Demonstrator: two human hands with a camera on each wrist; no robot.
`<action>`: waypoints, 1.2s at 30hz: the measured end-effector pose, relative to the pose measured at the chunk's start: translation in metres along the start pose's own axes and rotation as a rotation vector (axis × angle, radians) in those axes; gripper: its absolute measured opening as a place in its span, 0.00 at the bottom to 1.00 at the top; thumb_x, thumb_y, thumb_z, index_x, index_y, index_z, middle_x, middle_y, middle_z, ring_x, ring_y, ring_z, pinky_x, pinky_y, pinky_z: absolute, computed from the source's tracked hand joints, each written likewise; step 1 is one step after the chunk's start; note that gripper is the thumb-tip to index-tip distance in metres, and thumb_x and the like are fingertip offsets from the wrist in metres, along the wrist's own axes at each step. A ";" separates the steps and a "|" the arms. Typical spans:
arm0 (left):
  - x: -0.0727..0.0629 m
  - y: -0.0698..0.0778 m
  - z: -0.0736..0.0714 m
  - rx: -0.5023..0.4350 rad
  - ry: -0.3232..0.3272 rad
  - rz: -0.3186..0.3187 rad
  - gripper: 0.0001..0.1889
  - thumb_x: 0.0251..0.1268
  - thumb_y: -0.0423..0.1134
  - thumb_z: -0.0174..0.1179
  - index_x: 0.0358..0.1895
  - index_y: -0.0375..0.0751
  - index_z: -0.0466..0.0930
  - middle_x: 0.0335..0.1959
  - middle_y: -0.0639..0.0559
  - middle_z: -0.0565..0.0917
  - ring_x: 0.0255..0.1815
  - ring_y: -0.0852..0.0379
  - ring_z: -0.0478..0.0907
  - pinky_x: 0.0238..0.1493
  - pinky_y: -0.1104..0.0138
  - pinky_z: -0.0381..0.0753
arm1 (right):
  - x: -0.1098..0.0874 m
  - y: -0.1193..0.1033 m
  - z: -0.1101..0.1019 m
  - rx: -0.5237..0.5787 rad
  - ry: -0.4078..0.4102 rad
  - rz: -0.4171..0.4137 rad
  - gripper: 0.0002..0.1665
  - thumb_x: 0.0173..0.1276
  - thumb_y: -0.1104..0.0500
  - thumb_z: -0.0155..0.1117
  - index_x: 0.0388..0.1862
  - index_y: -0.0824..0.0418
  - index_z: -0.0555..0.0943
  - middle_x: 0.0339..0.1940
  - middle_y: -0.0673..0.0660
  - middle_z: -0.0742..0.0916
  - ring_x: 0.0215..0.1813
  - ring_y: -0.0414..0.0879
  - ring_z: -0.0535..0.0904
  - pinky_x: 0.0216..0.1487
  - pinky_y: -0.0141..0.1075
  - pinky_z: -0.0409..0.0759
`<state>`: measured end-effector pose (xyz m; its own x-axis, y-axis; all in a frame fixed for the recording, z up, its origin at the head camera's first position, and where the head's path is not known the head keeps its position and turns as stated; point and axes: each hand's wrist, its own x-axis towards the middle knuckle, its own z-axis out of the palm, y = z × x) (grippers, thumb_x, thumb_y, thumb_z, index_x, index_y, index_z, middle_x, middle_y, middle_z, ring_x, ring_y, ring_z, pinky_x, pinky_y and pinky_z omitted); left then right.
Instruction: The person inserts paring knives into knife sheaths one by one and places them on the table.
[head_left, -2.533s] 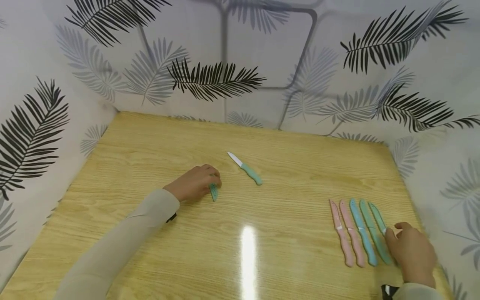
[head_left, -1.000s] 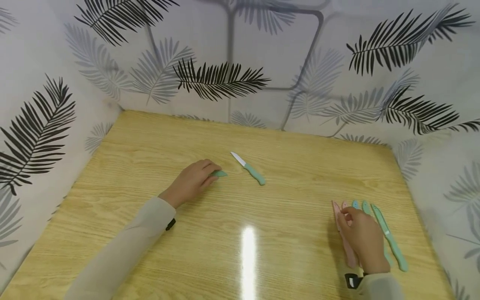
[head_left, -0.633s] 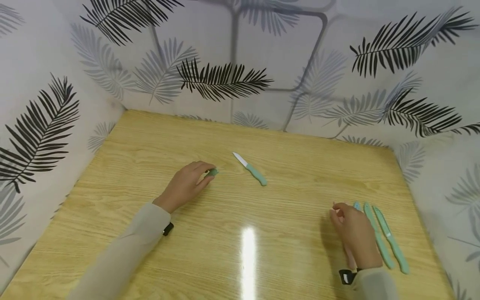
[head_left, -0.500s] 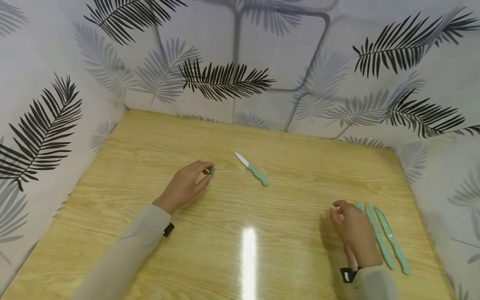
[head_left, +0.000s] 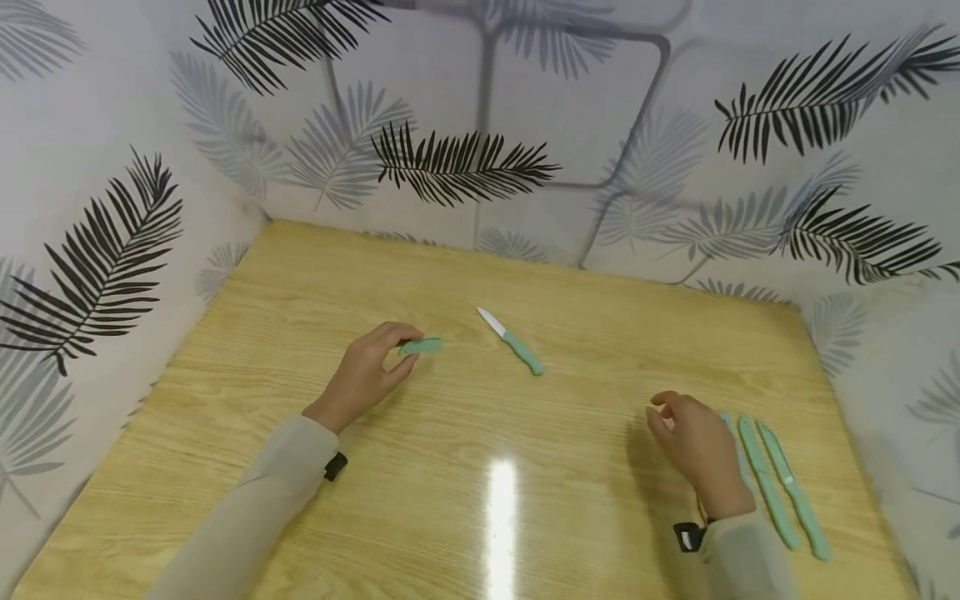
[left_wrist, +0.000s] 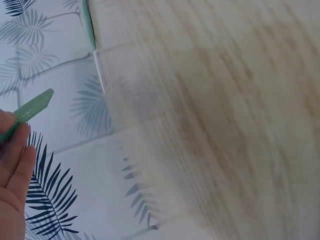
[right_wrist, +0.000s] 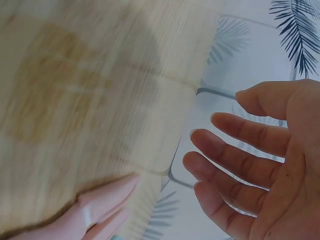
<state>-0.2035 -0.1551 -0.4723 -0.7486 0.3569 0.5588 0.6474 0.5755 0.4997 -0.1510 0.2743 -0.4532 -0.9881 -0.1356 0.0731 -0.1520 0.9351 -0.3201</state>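
My left hand (head_left: 363, 371) pinches a small green knife sheath (head_left: 424, 344) between thumb and fingers, held above the table. In the left wrist view the sheath (left_wrist: 36, 106) points away from the fingertips. To its right lies a paring knife (head_left: 517, 346) with a green handle and a bare white blade, tip toward the back. My right hand (head_left: 693, 450) hovers, loosely curled and holding nothing, over a row of sheathed knives. It hides the pink knives in the head view; the right wrist view shows the pink knives (right_wrist: 107, 205) below the relaxed fingers (right_wrist: 235, 145).
Right of my right hand lie a partly hidden blue knife (head_left: 741, 454), a green knife (head_left: 768, 483) and another green knife (head_left: 801, 500), side by side. The wooden table (head_left: 337, 517) meets walls of leaf-patterned cloth (head_left: 450, 83) at the back and sides.
My right hand has moved left from the outermost green knife to above the pink ones. My left hand has lifted and turned the sheath, drawing slightly left of the bare knife.
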 end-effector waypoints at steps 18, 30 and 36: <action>-0.033 0.000 -0.008 0.044 0.056 -0.023 0.20 0.50 0.26 0.71 0.49 0.35 0.83 0.47 0.45 0.81 0.48 0.48 0.80 0.48 0.60 0.82 | 0.074 -0.077 0.028 -0.024 -0.070 -0.145 0.18 0.68 0.54 0.61 0.49 0.67 0.81 0.40 0.65 0.86 0.29 0.52 0.82 0.24 0.41 0.80; -0.051 -0.001 -0.015 0.046 0.089 -0.043 0.18 0.46 0.27 0.73 0.45 0.37 0.85 0.45 0.46 0.83 0.45 0.51 0.81 0.43 0.62 0.83 | 0.109 -0.116 0.058 -0.008 -0.128 -0.181 0.20 0.67 0.53 0.64 0.50 0.68 0.81 0.41 0.65 0.86 0.32 0.53 0.83 0.32 0.45 0.83; -0.056 -0.003 -0.021 0.065 0.069 -0.029 0.18 0.48 0.28 0.72 0.47 0.38 0.84 0.46 0.47 0.82 0.47 0.52 0.79 0.46 0.63 0.83 | 0.117 -0.127 0.066 -0.029 -0.122 -0.174 0.20 0.66 0.56 0.64 0.49 0.70 0.81 0.38 0.65 0.85 0.28 0.50 0.77 0.33 0.47 0.81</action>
<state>-0.1604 -0.1926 -0.4909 -0.7535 0.2894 0.5903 0.6136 0.6320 0.4734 -0.2492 0.1176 -0.4662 -0.9429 -0.3328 0.0092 -0.3215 0.9030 -0.2849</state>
